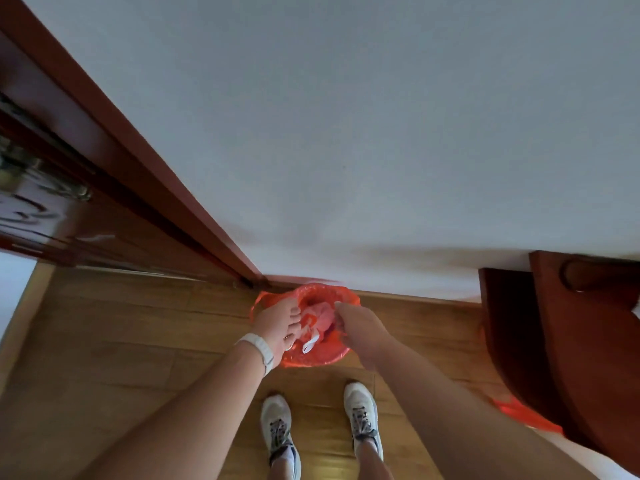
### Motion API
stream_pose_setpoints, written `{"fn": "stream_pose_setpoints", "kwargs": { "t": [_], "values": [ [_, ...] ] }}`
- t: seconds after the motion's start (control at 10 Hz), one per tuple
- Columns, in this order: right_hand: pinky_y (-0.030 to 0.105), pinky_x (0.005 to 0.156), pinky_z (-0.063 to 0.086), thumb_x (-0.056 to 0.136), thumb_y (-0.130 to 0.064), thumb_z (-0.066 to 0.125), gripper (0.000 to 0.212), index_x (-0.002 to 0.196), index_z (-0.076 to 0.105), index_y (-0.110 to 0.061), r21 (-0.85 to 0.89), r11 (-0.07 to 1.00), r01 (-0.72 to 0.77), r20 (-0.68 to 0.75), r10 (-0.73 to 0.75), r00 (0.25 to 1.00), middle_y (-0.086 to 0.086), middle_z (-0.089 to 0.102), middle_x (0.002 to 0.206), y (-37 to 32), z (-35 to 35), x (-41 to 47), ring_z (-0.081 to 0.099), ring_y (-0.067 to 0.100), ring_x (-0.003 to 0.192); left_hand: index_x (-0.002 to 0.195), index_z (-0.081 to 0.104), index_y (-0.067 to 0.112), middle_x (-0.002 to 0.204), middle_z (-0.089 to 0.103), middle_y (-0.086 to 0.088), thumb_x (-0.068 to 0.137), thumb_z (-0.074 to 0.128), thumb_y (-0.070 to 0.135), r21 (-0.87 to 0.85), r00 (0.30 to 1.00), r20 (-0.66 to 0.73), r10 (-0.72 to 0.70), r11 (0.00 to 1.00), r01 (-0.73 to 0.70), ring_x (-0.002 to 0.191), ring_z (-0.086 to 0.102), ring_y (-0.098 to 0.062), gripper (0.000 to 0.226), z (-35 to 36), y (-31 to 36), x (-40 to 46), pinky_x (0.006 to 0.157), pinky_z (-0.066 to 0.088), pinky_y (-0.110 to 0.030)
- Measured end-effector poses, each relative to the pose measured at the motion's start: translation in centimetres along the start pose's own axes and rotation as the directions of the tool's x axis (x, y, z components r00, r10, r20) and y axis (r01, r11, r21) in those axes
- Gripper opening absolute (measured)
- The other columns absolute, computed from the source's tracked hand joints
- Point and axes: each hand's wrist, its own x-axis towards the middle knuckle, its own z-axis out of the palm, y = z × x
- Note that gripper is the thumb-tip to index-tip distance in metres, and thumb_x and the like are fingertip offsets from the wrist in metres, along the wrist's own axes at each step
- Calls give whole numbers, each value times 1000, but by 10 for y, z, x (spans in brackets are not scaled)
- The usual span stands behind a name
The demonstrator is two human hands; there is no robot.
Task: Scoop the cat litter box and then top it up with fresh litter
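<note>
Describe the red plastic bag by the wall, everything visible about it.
The red bag is thin, translucent, crinkly plastic, lining what looks like a small round bin on the wooden floor, against the white wall. Its mouth is open and spread wide. Inside lie pinkish crumpled contents and a white scrap. The left hand grips the left rim; the right hand pinches the right edge.

White sneakers [363,415] on wooden floor [104,341]

Wooden floor [114,341]; seemingly red-lined bin [311,355]; sneakers [277,431]
</note>
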Motion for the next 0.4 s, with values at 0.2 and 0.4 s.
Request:
{"fn": "stream_pose_setpoints", "kwargs": {
  "t": [0.2,0.4],
  "values": [
    [35,88,45,100,-31,49,17,89,58,-24,192,976,-100,65,89,994,3,64,99,11,-2,35,59,17,88,148,41,9,155,40,-10,105,43,35,70,999,29,-13,998,11,141,40,-29,50,0,-6,32,119,29,-47],
    [34,88,49,100,-33,48,22,98,62,-16,190,978,-90,46,83,996,1,66,100,24,-8,44,61,17,96,149,37,17,158,36,-8,108,34,28,105,999,50,-18,994,12,145,35,-31,43,4,-10,36,118,28,-48]
  ]
}}
